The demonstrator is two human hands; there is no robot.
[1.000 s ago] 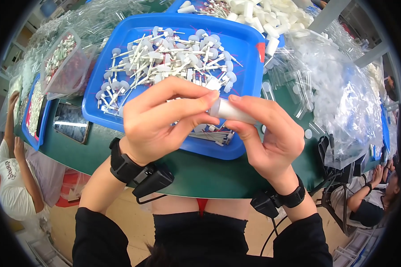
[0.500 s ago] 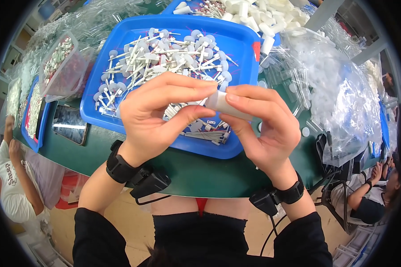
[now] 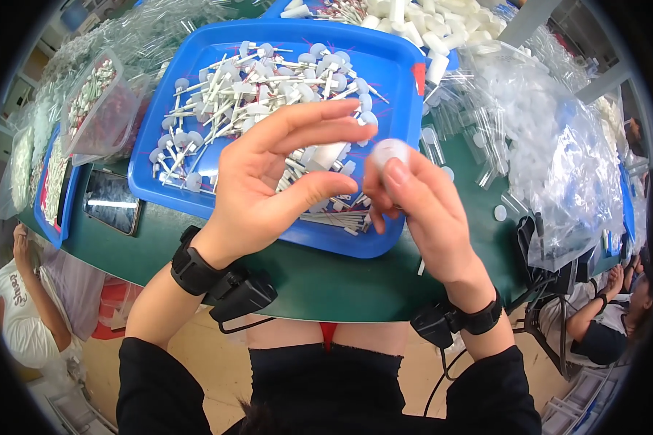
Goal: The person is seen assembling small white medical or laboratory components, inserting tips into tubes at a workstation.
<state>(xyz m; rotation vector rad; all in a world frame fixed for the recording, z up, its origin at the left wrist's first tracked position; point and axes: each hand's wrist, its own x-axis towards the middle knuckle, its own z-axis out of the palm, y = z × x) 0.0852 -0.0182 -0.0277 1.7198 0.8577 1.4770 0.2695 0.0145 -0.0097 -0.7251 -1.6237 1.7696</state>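
My right hand [image 3: 428,203] grips a white cylinder, whose pale rounded end [image 3: 390,150] sticks up beside the thumb, smeared by motion. Its lower part is hidden by the fingers. To its left, my left hand [image 3: 268,174] is empty, with fingers stretched and thumb apart. Both hands hover over the near right part of a blue tray [image 3: 149,190]. Thin white stick-like pieces with translucent round discs [image 3: 228,94] fill much of that tray. Between the left thumb and fingers shows a white piece [image 3: 328,155], seemingly in the tray behind.
A phone [image 3: 113,201] lies left of the tray, near a clear plastic tub [image 3: 101,109] of small pieces. Clear tubes [image 3: 490,141] and plastic bags [image 3: 559,159] cover the right side. White cylinders [image 3: 442,29] are heaped at the back. Other people sit at both sides.
The hands have moved apart. My left fingers have let go of the cylinder's end and opened. My right hand has turned it upward and keeps hold of it.
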